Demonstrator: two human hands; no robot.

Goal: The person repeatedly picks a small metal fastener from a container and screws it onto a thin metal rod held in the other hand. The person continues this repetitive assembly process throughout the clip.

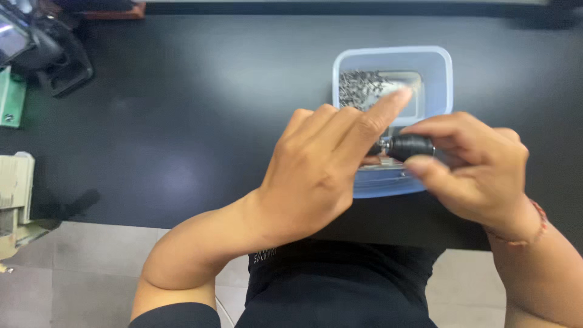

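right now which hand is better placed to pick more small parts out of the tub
Left. The left hand has its index finger extended over the clear plastic tub near the pile of small dark parts, while the right hand fingers grip a black cylindrical piece.

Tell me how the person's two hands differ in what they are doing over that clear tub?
The right hand pinches a small black cylindrical part between thumb and fingers; the left hand shows no clear grip from here, and whether it touches the part is hidden. The left hand's forefinger stretches out over the clear plastic tub; the right hand's fingers curl inward. The right wrist wears a thin bracelet; the left is bare. Both hover above the tub on the black table.
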